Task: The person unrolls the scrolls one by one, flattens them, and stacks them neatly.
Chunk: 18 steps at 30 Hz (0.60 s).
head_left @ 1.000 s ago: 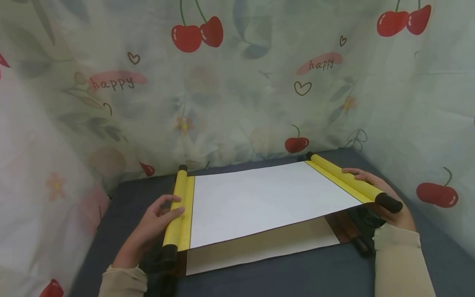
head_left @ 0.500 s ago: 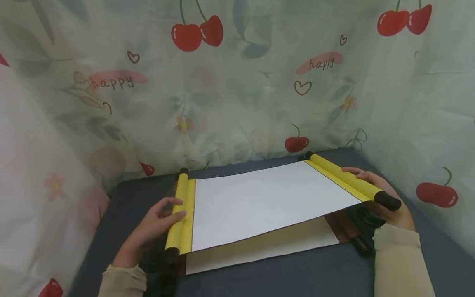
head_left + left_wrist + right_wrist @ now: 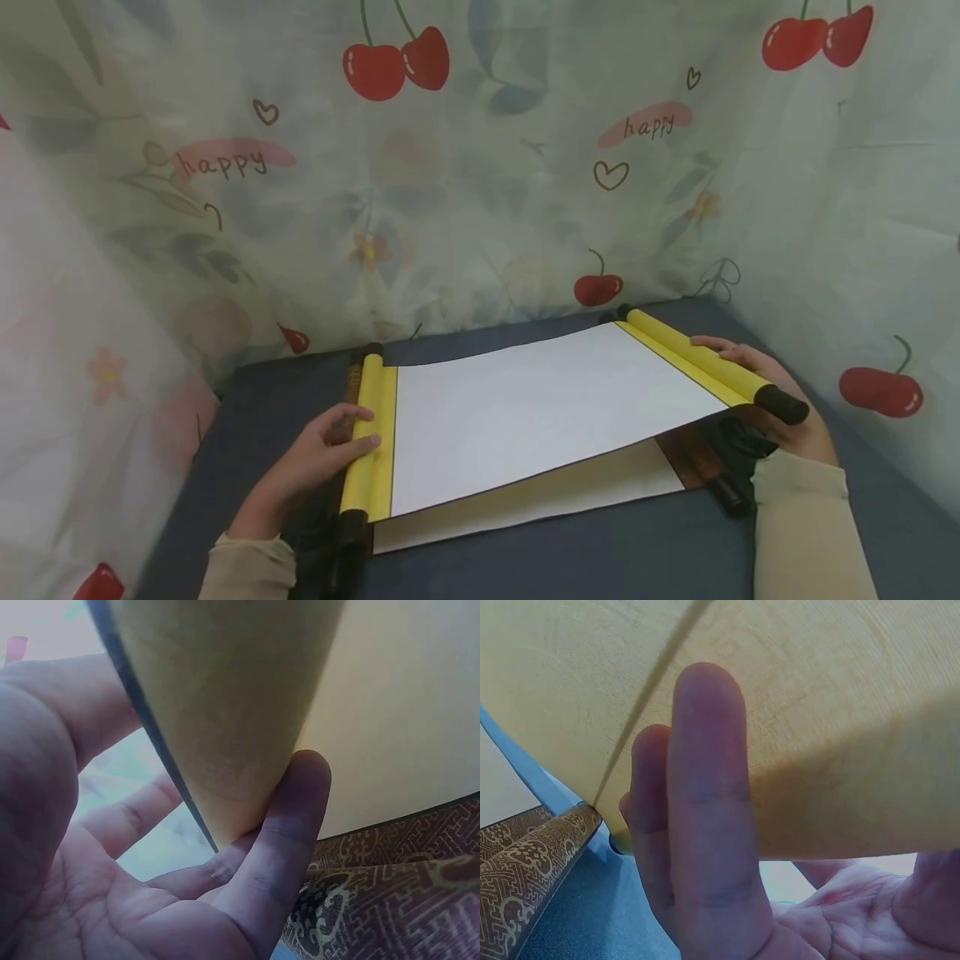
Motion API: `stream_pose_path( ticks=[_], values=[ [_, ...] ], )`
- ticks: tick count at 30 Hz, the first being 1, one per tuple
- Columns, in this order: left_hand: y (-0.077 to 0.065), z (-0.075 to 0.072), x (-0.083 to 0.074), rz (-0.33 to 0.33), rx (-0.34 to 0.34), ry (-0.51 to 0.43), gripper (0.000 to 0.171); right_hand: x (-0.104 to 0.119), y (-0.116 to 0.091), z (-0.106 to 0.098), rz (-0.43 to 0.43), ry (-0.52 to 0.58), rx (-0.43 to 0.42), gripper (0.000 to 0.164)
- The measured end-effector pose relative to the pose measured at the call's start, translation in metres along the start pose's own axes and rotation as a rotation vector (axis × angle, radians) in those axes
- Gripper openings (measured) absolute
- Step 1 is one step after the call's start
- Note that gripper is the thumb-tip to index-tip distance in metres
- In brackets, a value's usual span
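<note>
A partly unrolled yellow-edged scroll with white paper (image 3: pixel 525 408) spans between my two hands. My left hand (image 3: pixel 307 458) grips its left yellow roller (image 3: pixel 356 479), thumb and fingers around it; in the left wrist view fingers (image 3: pixel 292 802) curl under the yellow backing (image 3: pixel 225 712). My right hand (image 3: pixel 776 373) holds the right yellow roller (image 3: pixel 697 358), with fingers (image 3: pixel 709 772) supporting its underside. Below lies a second scroll with brown patterned rollers (image 3: pixel 540 862), its pale paper (image 3: pixel 562 492) mostly covered. The yellow scroll's right end is raised; its left end sits low, close over the brown one.
A dark grey cloth (image 3: pixel 600 550) covers the table. Cherry-printed curtains (image 3: pixel 480 192) enclose its back and sides. Black roller knobs (image 3: pixel 782 404) stick out toward the front, and a dark brown knob (image 3: pixel 727 493) lies beneath the right arm.
My left hand has shifted slightly right and down with the left roller, uncovering more of the brown roller behind it. The paper sags a little more; the right hand barely moves.
</note>
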<state>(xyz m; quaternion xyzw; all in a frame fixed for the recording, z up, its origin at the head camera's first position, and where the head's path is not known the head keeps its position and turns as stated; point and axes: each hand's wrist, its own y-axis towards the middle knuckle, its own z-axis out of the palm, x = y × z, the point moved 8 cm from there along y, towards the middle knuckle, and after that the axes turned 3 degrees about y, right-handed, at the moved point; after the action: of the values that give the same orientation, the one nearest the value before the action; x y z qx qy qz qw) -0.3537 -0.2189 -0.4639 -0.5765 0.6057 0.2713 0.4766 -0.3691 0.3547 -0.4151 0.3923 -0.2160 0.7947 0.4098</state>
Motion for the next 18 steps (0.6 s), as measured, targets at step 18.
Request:
stream_pose_path(
  ticks=[18],
  values=[
    [-0.004, -0.004, 0.0, -0.004, -0.024, 0.019, 0.072, 0.001, 0.002, -0.021, 0.0, -0.232, -0.143, 0.047]
  ],
)
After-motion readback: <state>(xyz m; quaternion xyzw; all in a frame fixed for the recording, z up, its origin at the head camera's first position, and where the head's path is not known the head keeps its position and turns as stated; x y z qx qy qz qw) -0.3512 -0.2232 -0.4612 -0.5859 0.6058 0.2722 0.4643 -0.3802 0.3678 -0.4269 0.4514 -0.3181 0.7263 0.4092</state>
